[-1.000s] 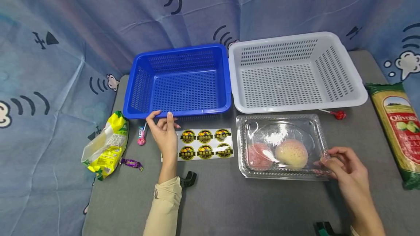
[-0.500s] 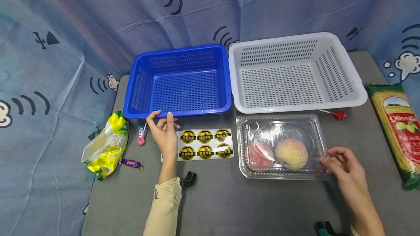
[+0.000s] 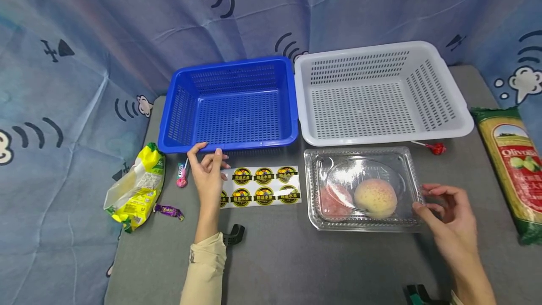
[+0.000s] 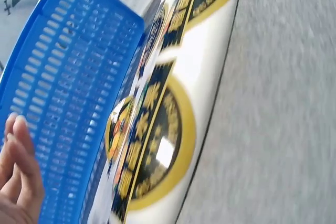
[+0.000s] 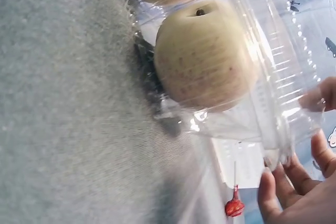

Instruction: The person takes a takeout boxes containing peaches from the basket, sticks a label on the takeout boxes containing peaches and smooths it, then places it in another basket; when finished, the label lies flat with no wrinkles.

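A clear plastic lidded box (image 3: 363,220) lies on the grey table. Inside are a yellowish peach (image 3: 376,198) and a pinker round fruit (image 3: 335,201). My right hand (image 3: 450,222) is at the box's right end, fingers spread and thumb by its edge; the right wrist view shows the fingertips (image 5: 268,179) close to the lid's rim. My left hand (image 3: 207,171) hovers by the blue basket's (image 3: 241,147) front rim with fingers loosely bent, holding nothing. Just right of it lies a white sheet of round fruit stickers (image 3: 260,192), which the left wrist view shows blurred.
A white basket (image 3: 385,138) adjoins the blue one at the back. A yellow-green bag (image 3: 141,192), a pink lollipop (image 3: 182,180) and a purple wrapped candy (image 3: 169,212) lie left. A red lollipop (image 3: 437,148) and an Olivoila noodle pack (image 3: 514,168) lie right.
My left hand has drifted slightly left, uncovering more stickers at the sheet's left end. My right hand has loosened and spread its fingers at the box's edge. The box stays put.
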Tool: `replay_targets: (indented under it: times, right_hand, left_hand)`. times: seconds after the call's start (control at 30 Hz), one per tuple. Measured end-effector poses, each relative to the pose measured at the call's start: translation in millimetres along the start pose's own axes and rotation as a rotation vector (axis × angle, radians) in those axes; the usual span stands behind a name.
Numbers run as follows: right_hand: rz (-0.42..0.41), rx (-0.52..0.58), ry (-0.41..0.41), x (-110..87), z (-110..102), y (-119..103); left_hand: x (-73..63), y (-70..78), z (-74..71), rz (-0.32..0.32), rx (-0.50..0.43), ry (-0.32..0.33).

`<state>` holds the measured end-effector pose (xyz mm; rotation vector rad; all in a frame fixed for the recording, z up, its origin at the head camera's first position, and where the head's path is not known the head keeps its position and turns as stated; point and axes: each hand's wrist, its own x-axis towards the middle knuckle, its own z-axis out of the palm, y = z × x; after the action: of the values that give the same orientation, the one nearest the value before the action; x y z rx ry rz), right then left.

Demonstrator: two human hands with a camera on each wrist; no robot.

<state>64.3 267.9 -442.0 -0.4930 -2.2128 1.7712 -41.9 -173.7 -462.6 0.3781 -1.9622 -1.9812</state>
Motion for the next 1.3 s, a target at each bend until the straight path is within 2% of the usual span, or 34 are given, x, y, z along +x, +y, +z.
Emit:
replay_targets:
  times: [0.1,0.17,0.27,0.37,0.47,0.57,0.67,0.8,0.9,0.97,1.07,1.3]
  right_hand:
    - [-0.107,-0.128,0.022,-0.4,2.6,-5.8]
    - [-0.171,-0.176,0.021,-0.5,3.3,-9.5]
    - [-0.221,-0.201,0.017,-0.8,4.7,-15.3]
    - [-0.23,-0.229,0.018,-1.2,7.1,-21.1]
    - [-0.249,-0.24,0.016,-1.9,9.6,-24.1]
    - [-0.29,-0.23,0.004,-2.3,12.4,-23.8]
    - [-0.325,-0.236,0.006,-2.7,15.7,-22.9]
    - [-0.352,-0.229,0.018,-2.5,17.9,-22.3]
    - [-0.367,-0.201,0.022,-2.1,17.4,-22.5]
    - [-0.362,-0.206,0.027,-2.5,17.2,-23.0]
    - [-0.343,-0.223,0.033,-3.8,16.9,-23.9]
    - [-0.351,-0.223,0.038,-5.9,16.0,-24.1]
  left_hand:
    - [-2.3,1.3,-6.7,0.007,0.043,-0.026]
    - [-4.2,1.8,-10.5,0.02,0.069,-0.03]
    - [-7.6,2.4,-14.9,0.035,0.084,-0.016]
    - [-11.9,2.7,-18.4,0.047,0.127,0.009]
    - [-16.9,3.2,-20.4,0.081,0.224,0.037]
    - [-21.4,3.1,-22.9,0.118,0.375,0.051]
    - [-24.6,3.7,-26.5,0.123,0.565,-0.006]
    - [-26.1,2.5,-32.0,0.105,0.856,-0.19]
    - [-26.3,1.1,-34.1,0.074,0.979,-0.325]
    - [-26.2,0.3,-34.7,0.056,1.003,-0.38]
    - [-26.2,-1.0,-34.9,0.039,1.011,-0.418]
    - [-25.3,-2.2,-33.3,0.057,1.007,-0.401]
